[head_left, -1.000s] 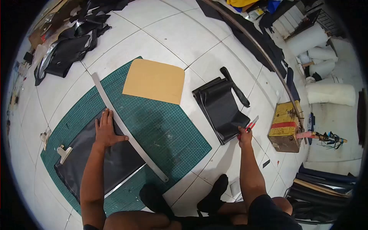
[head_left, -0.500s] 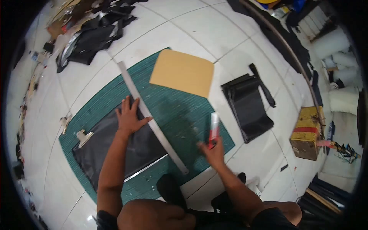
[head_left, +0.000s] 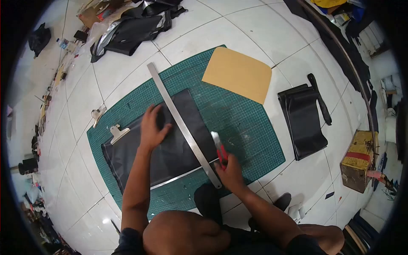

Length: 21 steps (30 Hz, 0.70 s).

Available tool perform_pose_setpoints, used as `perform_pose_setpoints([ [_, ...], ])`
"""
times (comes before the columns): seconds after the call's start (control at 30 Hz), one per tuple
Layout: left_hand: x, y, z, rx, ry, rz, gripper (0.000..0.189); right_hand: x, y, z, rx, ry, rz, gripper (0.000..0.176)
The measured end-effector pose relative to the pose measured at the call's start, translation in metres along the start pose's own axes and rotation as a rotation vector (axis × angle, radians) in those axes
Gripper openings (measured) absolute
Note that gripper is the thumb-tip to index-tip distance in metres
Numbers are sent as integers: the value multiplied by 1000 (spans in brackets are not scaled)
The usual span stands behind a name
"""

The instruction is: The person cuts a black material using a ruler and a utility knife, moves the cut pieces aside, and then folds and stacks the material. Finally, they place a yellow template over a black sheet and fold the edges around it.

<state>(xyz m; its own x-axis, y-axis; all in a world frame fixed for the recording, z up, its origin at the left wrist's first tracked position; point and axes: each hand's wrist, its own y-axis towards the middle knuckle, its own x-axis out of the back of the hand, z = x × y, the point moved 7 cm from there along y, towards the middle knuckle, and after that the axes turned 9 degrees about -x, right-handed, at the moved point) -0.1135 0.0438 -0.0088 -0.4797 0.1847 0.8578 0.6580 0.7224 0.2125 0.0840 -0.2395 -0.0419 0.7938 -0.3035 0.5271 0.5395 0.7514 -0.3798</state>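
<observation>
My left hand (head_left: 154, 129) is over a black sheet of material (head_left: 168, 146), fingers spread and curved, just left of a long steel ruler (head_left: 185, 129). Whether its fingertips press on the sheet cannot be told. The ruler lies slantwise across the sheet, with a strip of black showing on its right side. My right hand (head_left: 230, 173) is closed around a red utility knife (head_left: 222, 155), blade pointing up and away by the sheet's right edge. A silver bulldog clip (head_left: 119, 134) grips the sheet's left part. Beneath everything is a green cutting mat (head_left: 250, 140).
A tan card (head_left: 239, 74) lies on the mat's far right. Folded black material (head_left: 304, 123) with a strap is on the tiled floor to the right, near a yellow-brown box (head_left: 359, 161). Another clip (head_left: 98, 115) sits at the mat's left edge. Black scraps (head_left: 136, 34) lie far left.
The ruler now lies further left across the sheet, instead of along its right edge. My left hand has come off the ruler. My right hand has brought the knife leftward. The view has shifted.
</observation>
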Motion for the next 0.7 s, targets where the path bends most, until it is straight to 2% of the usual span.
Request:
perform_pose_setpoints([
  [0.03, 19, -22, 15, 43, 47, -105, 69, 6, 10, 8, 51, 33, -70, 39],
  [0.1, 40, -95, 75, 278, 222, -252, 61, 8, 27, 23, 61, 63, -38, 39],
  [0.23, 91, -241, 123, 816, 557, -257, 66, -18, 50, 29, 120, -64, -2, 40],
  [0.3, 104, -288, 117, 1094, 553, -144, 70, -26, 56, 28, 99, -89, -54, 41],
  [0.37, 96, -340, 138, 1129, 362, -203, 72, -29, 61, 30, 60, -82, -70, 41],
  [0.47, 83, -367, 177, 1104, 192, -265, 70, -27, 68, 25, -70, -38, -9, 43],
  [0.53, 84, -360, 168, 1085, 137, -298, 67, -27, 73, 26, -182, -11, 70, 44],
  [0.63, 83, -353, 162, 1062, 97, -364, 64, -24, 78, 33, -102, -120, 9, 44],
  [0.7, 82, -350, 158, 1038, 101, -431, 64, -26, 81, 33, -126, -191, 22, 42],
])
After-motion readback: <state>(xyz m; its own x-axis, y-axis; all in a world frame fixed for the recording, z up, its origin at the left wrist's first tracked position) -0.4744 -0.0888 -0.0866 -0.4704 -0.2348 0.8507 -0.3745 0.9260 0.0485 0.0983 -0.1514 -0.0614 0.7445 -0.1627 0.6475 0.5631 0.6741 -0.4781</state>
